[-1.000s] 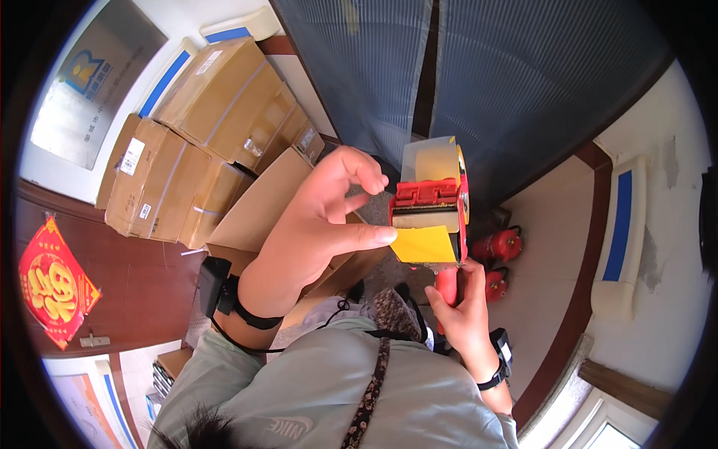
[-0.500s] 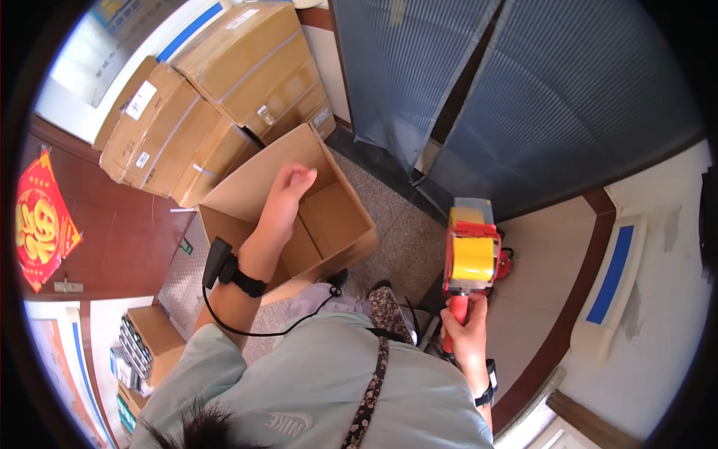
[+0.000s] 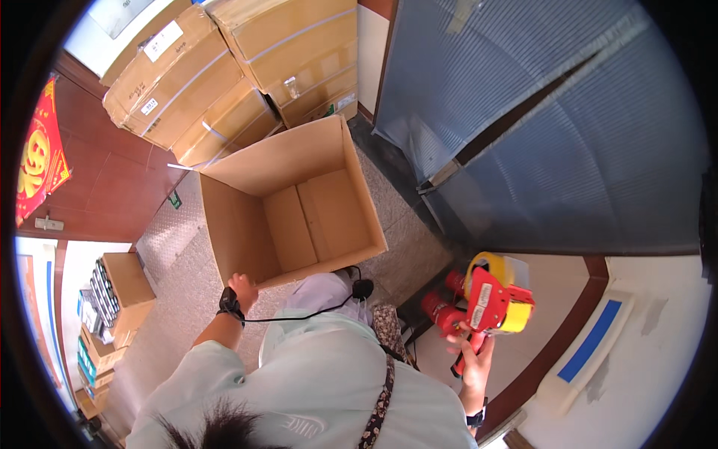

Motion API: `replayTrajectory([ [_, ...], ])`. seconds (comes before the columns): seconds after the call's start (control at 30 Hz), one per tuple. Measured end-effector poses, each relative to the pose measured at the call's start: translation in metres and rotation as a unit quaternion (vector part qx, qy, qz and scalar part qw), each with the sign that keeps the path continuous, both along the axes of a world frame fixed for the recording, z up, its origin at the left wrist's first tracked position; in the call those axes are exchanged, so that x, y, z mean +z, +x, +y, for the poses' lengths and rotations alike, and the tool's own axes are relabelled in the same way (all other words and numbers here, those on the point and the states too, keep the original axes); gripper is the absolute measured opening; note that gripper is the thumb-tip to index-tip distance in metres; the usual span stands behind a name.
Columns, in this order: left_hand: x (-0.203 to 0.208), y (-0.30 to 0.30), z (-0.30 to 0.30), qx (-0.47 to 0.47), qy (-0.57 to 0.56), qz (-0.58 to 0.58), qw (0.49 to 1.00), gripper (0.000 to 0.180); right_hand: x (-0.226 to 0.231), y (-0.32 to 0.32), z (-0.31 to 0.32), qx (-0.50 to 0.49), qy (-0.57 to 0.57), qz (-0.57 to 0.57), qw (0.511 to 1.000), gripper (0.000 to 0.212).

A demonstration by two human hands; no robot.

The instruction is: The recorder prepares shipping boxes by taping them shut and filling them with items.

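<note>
Speckled grey flooring (image 3: 176, 280) is bordered at the upper right by ribbed blue-grey curtains (image 3: 553, 127), between which a dark gap is left. Strapped brown cartons (image 3: 198, 90) are stacked at the upper left. Just in front of them, an open cardboard box (image 3: 280, 157) is set on the floor, its mouth upward. Red fire extinguishers (image 3: 443, 314) are partly hidden behind a red tape dispenser (image 3: 486, 295) loaded with yellow tape, which is held up to the right of the box, well apart from it. Its handle is enclosed by the fingers of the right hand (image 3: 474, 364). At the near rim of the box, the left hand (image 3: 242, 290) is placed; whether its fingers are spread or gripping cannot be told. Black wristbands (image 3: 230, 301) are worn on both wrists.
</note>
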State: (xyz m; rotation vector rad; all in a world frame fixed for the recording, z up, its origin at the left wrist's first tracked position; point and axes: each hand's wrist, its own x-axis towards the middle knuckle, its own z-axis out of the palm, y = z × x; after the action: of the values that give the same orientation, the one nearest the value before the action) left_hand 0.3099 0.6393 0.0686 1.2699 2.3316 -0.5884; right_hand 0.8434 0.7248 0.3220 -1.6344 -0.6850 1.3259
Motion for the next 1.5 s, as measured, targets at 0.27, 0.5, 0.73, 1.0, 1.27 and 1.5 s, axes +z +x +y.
replayTrajectory([
  [0.27, -0.057, -0.081, -0.038, 0.272, -0.122, 0.031, 0.954, 0.049, 0.003, -0.028, 0.041, 0.132, -0.082, -0.13, 0.979, 0.044],
  [0.5, -0.086, -0.06, -0.016, 0.623, 0.072, -0.165, 0.761, 0.03, 0.002, -0.022, 0.107, 0.196, -0.014, -0.331, 0.923, 0.015],
  [0.73, -0.104, -0.009, -0.003, 0.461, 0.042, -0.029, 0.886, 0.043, 0.016, -0.025, 0.18, 0.287, 0.033, -0.362, 0.886, 0.028],
  [1.0, -0.118, 0.072, -0.025, 0.774, 0.416, -0.131, 0.459, 0.054, 0.003, 0.004, 0.286, 0.428, 0.088, -0.343, 0.832, 0.032],
  [1.27, -0.124, 0.179, -0.072, 0.819, 0.461, -0.236, 0.248, 0.097, 0.012, 0.03, 0.369, 0.534, 0.17, -0.293, 0.775, 0.032],
  [1.5, -0.15, 0.279, -0.053, 0.787, 0.389, -0.252, 0.408, 0.085, -0.008, 0.016, 0.366, 0.576, 0.216, -0.262, 0.744, 0.035],
])
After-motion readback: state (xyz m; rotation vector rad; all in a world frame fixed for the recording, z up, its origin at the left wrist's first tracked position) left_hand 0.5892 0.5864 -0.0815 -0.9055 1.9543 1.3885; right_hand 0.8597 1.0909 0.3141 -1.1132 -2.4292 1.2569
